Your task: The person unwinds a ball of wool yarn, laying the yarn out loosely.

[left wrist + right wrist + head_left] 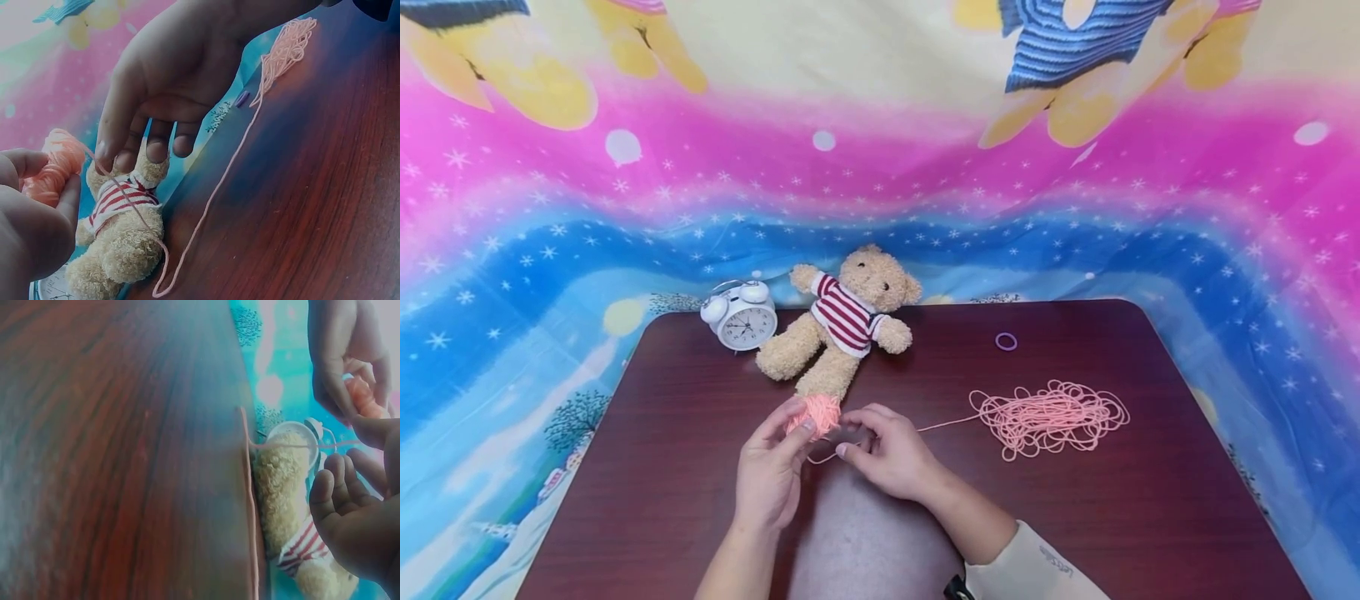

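In the head view, my left hand [769,468] grips a small wound ball of pink yarn [817,415] between thumb and fingers. The left wrist view shows the ball [56,167] held from the side. My right hand [891,454] is close beside it, with fingers loosely bent and a gap between thumb and index finger. A yarn strand [300,445] runs from the ball past the right fingertips; no firm pinch is visible. It sags to the table, then leads to a loose yarn heap [1052,417] on the right.
Beyond the hands, a teddy bear [848,325] in a striped shirt lies on the dark wooden table [1075,517]. Left of it stands a white alarm clock [747,327]. A purple ring [1006,341] lies near the back edge, before a printed cloth backdrop [880,175].
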Demonstrator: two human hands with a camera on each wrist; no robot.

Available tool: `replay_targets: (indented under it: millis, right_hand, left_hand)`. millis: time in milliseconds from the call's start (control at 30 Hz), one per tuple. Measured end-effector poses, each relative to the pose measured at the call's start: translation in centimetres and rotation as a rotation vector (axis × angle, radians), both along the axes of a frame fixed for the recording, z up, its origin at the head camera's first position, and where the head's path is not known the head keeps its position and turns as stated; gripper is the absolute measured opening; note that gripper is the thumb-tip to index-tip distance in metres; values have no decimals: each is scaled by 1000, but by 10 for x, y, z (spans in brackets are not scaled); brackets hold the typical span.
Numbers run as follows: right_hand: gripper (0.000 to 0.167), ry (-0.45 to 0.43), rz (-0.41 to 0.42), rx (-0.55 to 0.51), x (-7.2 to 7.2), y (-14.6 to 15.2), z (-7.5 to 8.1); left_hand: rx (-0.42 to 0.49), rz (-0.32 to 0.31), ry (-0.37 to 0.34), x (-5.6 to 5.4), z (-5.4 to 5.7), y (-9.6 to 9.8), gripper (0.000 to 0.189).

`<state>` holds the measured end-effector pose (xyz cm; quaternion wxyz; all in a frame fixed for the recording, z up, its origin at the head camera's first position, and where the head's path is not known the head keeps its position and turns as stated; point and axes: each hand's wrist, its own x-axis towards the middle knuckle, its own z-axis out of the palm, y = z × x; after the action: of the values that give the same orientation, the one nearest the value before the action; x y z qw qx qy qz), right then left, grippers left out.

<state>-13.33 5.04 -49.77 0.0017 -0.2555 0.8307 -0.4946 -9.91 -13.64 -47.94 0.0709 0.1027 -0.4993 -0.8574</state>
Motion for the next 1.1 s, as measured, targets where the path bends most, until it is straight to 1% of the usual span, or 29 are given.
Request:
replay_targets:
  millis: [200,300,367,567,733,867,1100]
  right_hand:
    - [17,23,-10,-33,0,-6,-2]
    - [10,44,-19,-38,0,-6,-1]
    - [7,57,-27,-40,1,-5,1]
    - [2,98,-34,-70,0,5,9]
    - [5,123,-33,-84,-2,15,17]
    - [5,140,-40,-80,-5,24,25]
    - [5,176,-56,-72,-11,43,33]
  left_hand:
    - [-24,-20,-18,0,0,1,21]
    - [-41,-36,-23,0,-1,0,22]
    - [-52,-46,-29,0,-1,-1,27]
    - [-93,-59,-40,-1,-3,-4,45]
    - [-139,-44,-44,-3,-4,-9,45]
    - [-170,-44,-56,-4,-5,-12,45]
    - [-176,-34,-46,-5,-4,-18,41]
